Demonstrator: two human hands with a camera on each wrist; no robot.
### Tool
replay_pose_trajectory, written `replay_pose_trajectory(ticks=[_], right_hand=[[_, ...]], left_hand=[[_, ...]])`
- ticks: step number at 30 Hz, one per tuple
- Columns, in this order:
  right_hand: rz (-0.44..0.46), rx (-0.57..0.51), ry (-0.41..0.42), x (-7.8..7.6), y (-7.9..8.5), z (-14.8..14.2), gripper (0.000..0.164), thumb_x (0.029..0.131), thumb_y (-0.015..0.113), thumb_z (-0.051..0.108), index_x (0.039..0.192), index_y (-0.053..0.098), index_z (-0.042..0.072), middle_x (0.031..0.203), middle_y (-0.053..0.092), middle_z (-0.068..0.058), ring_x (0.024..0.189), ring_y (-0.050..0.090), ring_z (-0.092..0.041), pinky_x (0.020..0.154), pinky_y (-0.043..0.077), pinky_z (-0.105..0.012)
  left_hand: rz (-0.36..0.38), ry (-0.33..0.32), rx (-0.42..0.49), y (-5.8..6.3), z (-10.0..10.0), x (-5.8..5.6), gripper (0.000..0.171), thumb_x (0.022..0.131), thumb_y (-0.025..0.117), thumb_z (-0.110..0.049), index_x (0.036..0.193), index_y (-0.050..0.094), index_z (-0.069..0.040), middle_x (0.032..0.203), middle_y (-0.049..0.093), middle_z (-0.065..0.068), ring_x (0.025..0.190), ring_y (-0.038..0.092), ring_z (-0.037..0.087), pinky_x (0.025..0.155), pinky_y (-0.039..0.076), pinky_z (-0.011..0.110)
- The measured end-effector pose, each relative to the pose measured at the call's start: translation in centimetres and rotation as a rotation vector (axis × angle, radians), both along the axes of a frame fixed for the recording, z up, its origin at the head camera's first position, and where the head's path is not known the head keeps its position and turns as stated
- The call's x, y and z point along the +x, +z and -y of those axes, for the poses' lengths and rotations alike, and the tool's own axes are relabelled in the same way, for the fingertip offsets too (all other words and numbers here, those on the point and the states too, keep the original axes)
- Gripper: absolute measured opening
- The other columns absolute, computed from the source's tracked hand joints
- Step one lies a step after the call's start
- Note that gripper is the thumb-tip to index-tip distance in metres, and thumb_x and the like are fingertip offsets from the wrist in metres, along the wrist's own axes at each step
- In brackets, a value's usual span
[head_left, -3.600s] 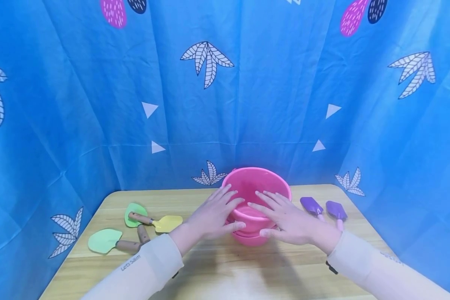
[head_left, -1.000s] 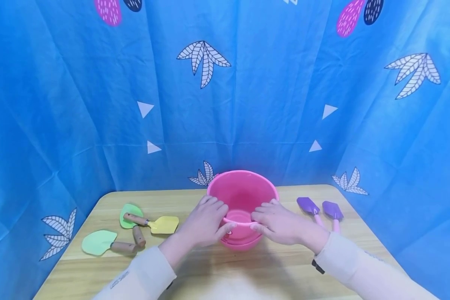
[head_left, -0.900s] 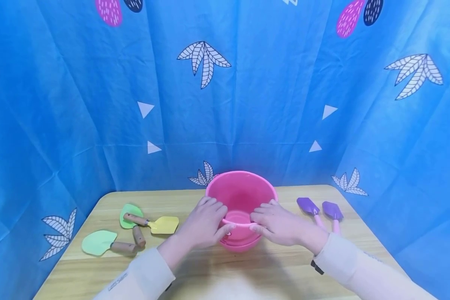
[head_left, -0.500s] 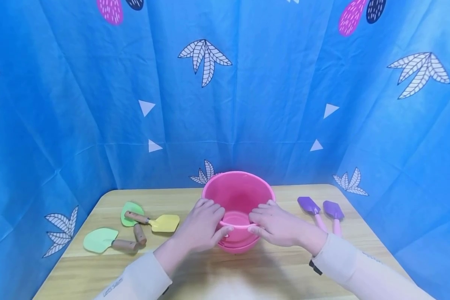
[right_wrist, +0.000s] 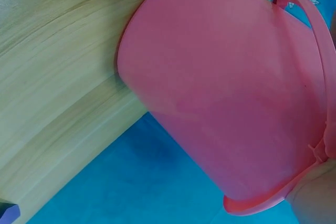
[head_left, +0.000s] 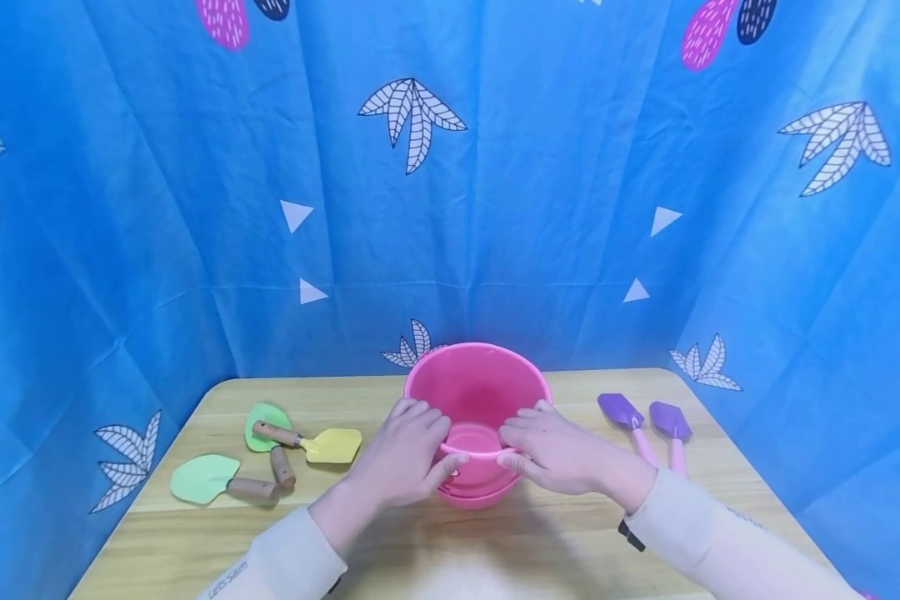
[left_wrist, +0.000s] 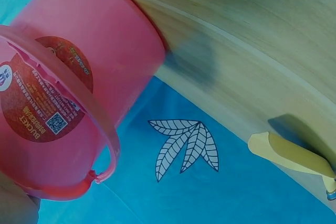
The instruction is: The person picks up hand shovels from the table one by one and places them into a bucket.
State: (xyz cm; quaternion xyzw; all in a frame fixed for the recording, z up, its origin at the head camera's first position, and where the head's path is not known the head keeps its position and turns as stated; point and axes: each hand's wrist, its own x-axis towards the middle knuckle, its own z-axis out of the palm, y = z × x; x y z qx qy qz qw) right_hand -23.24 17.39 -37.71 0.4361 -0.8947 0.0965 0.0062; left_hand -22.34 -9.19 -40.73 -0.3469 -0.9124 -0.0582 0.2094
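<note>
A pink bucket [head_left: 477, 375] stands at the back middle of the table, its mouth facing up. My left hand [head_left: 405, 450] grips the near rim on the left, fingers curled over inside and thumb along the outside. On the right of the same rim, my right hand [head_left: 555, 446] holds on in a matching way. In the left wrist view, a round red label marks the bucket [left_wrist: 126, 24] and its handle [left_wrist: 97, 111] hangs down. The bucket's plain side [right_wrist: 210, 77] fills most of the right wrist view. Its base meets the wooden surface.
At left on the table [head_left: 195, 550] lie two green toy shovels, one [head_left: 204, 479] nearer and one [head_left: 261, 417] farther, with a yellow shovel [head_left: 333, 446] across the farther one. Two purple shovels [head_left: 619, 410] with pink handles lie at right. A blue patterned curtain [head_left: 450, 233] surrounds the back and sides.
Earliest, both hands were spread over the bucket's near side; they have since curled onto its rim. The bucket has shifted left. Over the last half second it has stayed nearly still.
</note>
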Motion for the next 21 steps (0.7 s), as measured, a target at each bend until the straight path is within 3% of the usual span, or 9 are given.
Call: replay_pose_trajectory(ticks=[13, 21], right_hand=[[-0.004, -0.019, 0.025, 0.3, 0.0, 0.3, 0.024, 0.104, 0.045, 0.048, 0.095, 0.057, 0.03, 0.087, 0.052, 0.018, 0.09, 0.048, -0.006, 0.1, 0.038, -0.049], [0.008, -0.008, 0.021, 0.4, 0.0, 0.3, 0.025, 0.104, 0.045, 0.049, 0.096, 0.058, 0.029, 0.09, 0.054, 0.018, 0.092, 0.049, -0.006, 0.103, 0.037, -0.052]], left_hand=[[-0.016, -0.004, 0.015, 0.0, 0.3, 0.7, 0.038, 0.097, 0.049, -0.057, 0.087, 0.054, -0.021, 0.08, 0.049, -0.008, 0.085, 0.046, 0.013, 0.097, 0.038, 0.038], [0.008, 0.016, 0.027, 0.0, 0.2, 1.1, 0.037, 0.096, 0.05, -0.058, 0.087, 0.053, -0.023, 0.079, 0.048, -0.01, 0.085, 0.046, 0.011, 0.097, 0.039, 0.037]])
